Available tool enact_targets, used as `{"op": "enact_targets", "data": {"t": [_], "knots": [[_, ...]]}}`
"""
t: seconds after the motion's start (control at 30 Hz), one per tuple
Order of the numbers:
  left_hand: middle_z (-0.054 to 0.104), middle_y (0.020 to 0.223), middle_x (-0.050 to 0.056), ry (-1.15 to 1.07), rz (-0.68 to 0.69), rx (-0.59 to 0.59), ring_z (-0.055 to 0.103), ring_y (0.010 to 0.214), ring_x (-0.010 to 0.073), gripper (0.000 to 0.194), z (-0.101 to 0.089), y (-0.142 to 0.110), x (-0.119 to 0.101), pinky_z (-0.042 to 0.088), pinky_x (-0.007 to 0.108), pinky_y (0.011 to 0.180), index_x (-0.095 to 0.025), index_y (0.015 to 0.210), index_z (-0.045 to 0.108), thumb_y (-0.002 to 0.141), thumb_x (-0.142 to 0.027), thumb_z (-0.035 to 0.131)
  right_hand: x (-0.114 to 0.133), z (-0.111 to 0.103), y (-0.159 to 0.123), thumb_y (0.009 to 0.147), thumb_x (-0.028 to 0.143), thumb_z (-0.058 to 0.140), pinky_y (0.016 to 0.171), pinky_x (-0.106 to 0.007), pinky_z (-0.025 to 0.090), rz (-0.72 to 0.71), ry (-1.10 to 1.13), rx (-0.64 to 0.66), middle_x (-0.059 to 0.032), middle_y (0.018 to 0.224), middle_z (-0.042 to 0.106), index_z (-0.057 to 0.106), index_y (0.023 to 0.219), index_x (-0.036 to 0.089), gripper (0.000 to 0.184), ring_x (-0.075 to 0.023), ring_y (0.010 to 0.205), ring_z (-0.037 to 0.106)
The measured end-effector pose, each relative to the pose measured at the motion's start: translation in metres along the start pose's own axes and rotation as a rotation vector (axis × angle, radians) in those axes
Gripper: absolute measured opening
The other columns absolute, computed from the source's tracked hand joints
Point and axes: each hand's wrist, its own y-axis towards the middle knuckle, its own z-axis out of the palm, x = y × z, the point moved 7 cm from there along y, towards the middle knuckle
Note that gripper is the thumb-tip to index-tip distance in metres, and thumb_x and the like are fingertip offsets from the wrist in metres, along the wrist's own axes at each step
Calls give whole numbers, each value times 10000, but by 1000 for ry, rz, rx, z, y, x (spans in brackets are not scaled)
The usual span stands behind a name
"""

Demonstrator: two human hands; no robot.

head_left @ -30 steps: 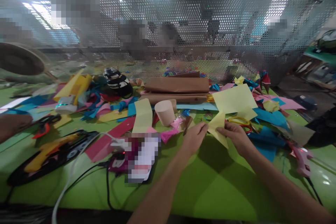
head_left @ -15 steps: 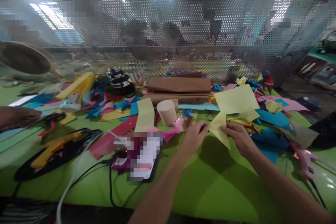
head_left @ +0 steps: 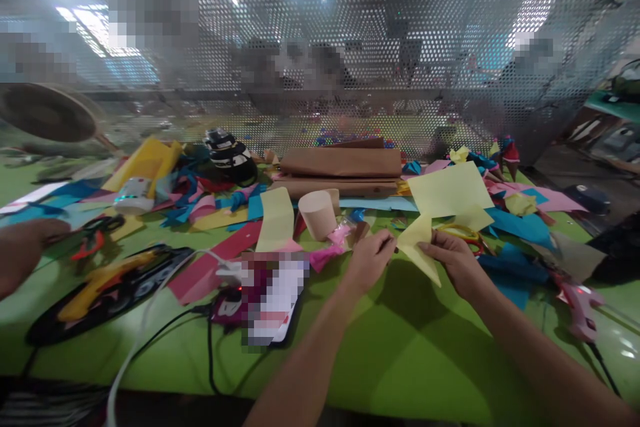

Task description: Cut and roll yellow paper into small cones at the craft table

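Observation:
Both of my hands pinch a small pale yellow paper piece (head_left: 419, 248) held just above the green table (head_left: 400, 353). My left hand (head_left: 369, 260) grips its left corner with closed fingers. My right hand (head_left: 451, 260) holds its right edge, thumb on top. Right behind the paper lie yellow-handled scissors (head_left: 459, 232) and a larger pale yellow sheet (head_left: 450, 190). A tan paper cup (head_left: 317, 215) lies on its side to the left of my hands.
Coloured paper scraps cover the far half of the table. Brown paper rolls (head_left: 340, 163) lie at the back, a pink glue gun (head_left: 577, 300) at right, a yellow glue gun (head_left: 100, 283) and cables at left. Another person's hand (head_left: 23, 250) rests at the left edge near red-handled scissors (head_left: 93, 240). A perforated metal screen (head_left: 350, 60) stands behind.
My hands have barely moved with the yellow paper. The other person's hand at the left edge has shifted forward and down on the table.

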Motion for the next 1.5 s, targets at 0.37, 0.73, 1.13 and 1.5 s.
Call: {"op": "enact_targets", "data": {"t": [0.37,0.73,1.13,1.5], "knots": [[606,694,-12,-49,-2,58,555,668,138,255,5,2,6,376,252,632,-196,799,554,972,-353,454,0,-2,5,724,290,827,693,-353,565,-21,36,10,-53,890,794,763,958,217,253,-233,721,730],[619,704,-13,-7,17,51,545,656,134,156,2,2,2,364,253,613,-200,826,569,930,-273,477,-3,-13,6,683,205,811,682,-330,548,-36,82,-55,-29,811,774,772,885,228,207,-210,697,697],[604,668,1,-463,-130,121,548,609,126,148,15,4,20,405,249,583,-182,810,556,889,-302,521,7,-4,0,720,195,741,485,-237,394,-51,72,15,4,632,657,717,764,215,54,-127,504,554],[641,733,33,-598,-149,143,582,682,143,291,14,-1,12,450,267,651,-178,802,606,917,-443,567,6,-8,1,760,224,741,460,-215,328,-99,5,-1,23,611,630,695,766,215,48,-95,471,494]]}}
